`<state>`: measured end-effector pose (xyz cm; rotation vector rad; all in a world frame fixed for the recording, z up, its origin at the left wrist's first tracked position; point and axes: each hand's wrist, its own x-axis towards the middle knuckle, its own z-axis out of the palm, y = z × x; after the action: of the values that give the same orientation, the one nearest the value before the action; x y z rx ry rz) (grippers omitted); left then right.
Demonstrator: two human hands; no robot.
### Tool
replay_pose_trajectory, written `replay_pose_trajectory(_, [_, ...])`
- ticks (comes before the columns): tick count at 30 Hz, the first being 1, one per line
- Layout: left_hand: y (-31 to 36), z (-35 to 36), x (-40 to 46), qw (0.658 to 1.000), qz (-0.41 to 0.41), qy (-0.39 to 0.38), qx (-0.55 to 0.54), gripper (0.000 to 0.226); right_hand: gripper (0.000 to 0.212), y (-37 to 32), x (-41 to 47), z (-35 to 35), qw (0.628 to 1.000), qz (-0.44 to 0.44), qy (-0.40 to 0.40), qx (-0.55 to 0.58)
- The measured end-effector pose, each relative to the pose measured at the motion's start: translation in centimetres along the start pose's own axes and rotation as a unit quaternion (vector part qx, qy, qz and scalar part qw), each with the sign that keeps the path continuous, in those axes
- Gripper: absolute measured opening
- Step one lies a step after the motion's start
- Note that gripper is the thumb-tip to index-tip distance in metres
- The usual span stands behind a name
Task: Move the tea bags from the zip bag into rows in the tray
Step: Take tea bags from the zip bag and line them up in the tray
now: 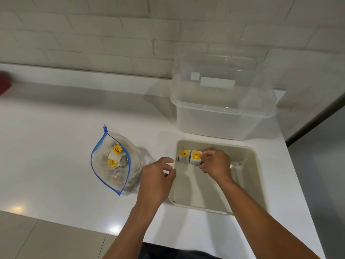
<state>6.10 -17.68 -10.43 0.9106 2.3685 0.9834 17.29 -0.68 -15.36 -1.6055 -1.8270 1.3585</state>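
Two tea bags in the tray, the rest in the zip bag

The second tea bag (195, 157), pinched by the right hand (216, 163), sits beside the first tea bag (184, 156) at the beige tray's (255, 176) 11 o'clock corner. The left hand (158, 176), loosely curled and holding nothing, touches the tray's 9 o'clock rim; the open zip bag (112, 161) lies further toward 9 o'clock.

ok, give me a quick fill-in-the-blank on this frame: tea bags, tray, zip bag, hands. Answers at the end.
1. The tray holds ___ tea bags, side by side at its far left.
2. The right hand touches the tea bag that lies on the ___ of the pair.
3. The zip bag lies to the ___ of the tray, mouth open.
4. The left hand rests at the tray's ___ rim.

Missing words: two; right; left; left
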Motion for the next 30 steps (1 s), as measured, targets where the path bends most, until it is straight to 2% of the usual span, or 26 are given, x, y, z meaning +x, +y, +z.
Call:
replay_pose_trajectory(10, [0.0,-0.1,0.0,1.0,-0.008,-0.01,-0.005,0.023,0.027,-0.2,-0.1,0.3,1.0,0.01,0.003,0.009])
replay_pose_trajectory(21, [-0.3,-0.2,0.0,1.0,-0.004,-0.009,-0.009,0.023,0.019,-1.0,-0.7,-0.3,0.995,-0.007,-0.01,-0.095])
replay_pose_trajectory(30, [-0.3,-0.3,-0.1,1.0,-0.006,-0.012,-0.005,0.024,0.017,-1.0,-0.8,-0.2,0.994,0.004,-0.015,-0.109])
